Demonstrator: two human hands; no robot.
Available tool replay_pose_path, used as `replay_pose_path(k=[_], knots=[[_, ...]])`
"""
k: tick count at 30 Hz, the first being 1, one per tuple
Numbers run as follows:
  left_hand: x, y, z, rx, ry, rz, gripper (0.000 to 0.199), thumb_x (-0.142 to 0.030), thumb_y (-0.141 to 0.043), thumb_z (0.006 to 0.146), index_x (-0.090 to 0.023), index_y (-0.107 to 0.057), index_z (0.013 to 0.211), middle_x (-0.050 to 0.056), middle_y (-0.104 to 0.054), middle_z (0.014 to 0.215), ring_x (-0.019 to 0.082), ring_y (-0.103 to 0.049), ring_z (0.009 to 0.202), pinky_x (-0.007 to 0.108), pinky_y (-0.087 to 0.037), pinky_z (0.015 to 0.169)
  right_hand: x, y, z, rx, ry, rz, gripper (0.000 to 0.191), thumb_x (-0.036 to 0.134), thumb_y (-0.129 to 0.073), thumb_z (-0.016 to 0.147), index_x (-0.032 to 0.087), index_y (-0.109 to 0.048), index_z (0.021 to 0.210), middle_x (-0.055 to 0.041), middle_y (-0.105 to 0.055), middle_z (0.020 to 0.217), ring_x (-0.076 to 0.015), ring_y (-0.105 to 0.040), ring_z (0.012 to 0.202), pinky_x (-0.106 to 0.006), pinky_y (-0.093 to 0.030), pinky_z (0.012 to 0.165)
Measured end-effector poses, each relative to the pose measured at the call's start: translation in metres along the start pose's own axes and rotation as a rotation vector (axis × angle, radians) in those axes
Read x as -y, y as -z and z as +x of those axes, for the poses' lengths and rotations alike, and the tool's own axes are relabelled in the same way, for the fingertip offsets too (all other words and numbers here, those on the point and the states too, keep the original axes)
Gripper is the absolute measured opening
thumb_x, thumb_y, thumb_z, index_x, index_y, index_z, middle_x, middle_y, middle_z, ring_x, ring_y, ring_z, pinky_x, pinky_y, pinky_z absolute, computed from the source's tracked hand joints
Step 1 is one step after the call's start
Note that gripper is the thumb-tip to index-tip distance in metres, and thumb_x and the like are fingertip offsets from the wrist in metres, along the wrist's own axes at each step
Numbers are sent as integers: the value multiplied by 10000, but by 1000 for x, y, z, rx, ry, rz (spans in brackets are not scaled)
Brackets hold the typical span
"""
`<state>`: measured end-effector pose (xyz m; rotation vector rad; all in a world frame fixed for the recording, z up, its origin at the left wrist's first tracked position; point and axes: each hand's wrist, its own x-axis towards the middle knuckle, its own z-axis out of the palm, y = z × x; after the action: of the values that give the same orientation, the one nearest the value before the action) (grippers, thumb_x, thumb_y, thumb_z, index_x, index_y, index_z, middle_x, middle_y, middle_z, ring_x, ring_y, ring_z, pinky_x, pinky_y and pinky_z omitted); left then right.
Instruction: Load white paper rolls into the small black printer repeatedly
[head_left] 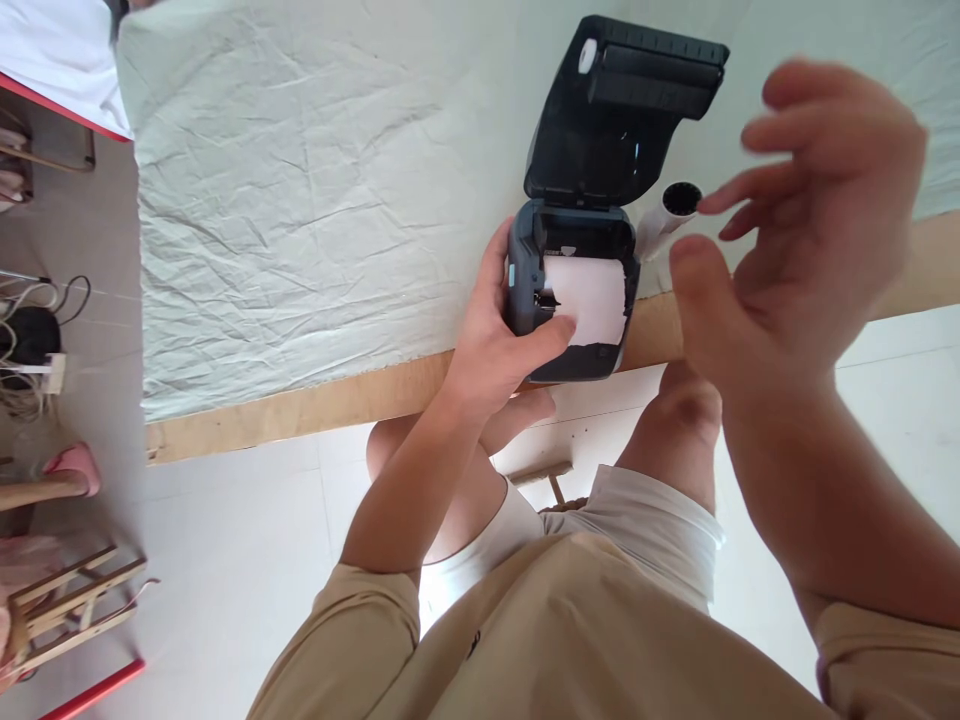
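Observation:
A dark label printer (523,250) sits at the table's near edge with its lid (600,130) swung up. White paper (592,285) lies in its bay. My left hand (499,335) grips the printer's left side, fingers along the outside and thumb pressed on the paper. My right hand (810,210) is raised to the right, fingers spread and curved, slightly blurred. Near its fingertips a white roll with a dark hollow core (660,222) stands beside the printer; I see no grip on it.
A wrinkled pale green cloth (300,200) covers the table, whose wooden edge (300,400) is bare. On the floor at left are tangled cables (26,390), a wooden stool (75,605) and a red bar (94,690). My knees are under the edge.

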<state>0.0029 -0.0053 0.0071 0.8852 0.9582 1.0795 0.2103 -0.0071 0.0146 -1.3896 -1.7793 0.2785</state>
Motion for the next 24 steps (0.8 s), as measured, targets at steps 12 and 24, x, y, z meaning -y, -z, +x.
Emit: replay_pose_path(k=[12, 24], knots=[[-1, 3, -1, 17, -19, 11, 705, -357, -945, 824, -350, -645, 1462, 49, -736, 1488, 372, -700, 1485, 470, -635, 1184, -5, -29, -22, -188, -112, 312, 393, 677, -689, 1021, 316, -576, 914, 23, -544, 740, -188, -480, 612, -362, -426, 579], [-3, -2, 2, 1, 37, -108, 290, -451, -902, 952, -306, -768, 1164, 38, -799, 1117, 359, -804, 1282, 479, -696, 1025, -24, -24, -15, 182, -201, 276, 503, 604, -749, 1009, 274, -449, 776, 42, -460, 645, -153, -429, 588, -327, -417, 556]])
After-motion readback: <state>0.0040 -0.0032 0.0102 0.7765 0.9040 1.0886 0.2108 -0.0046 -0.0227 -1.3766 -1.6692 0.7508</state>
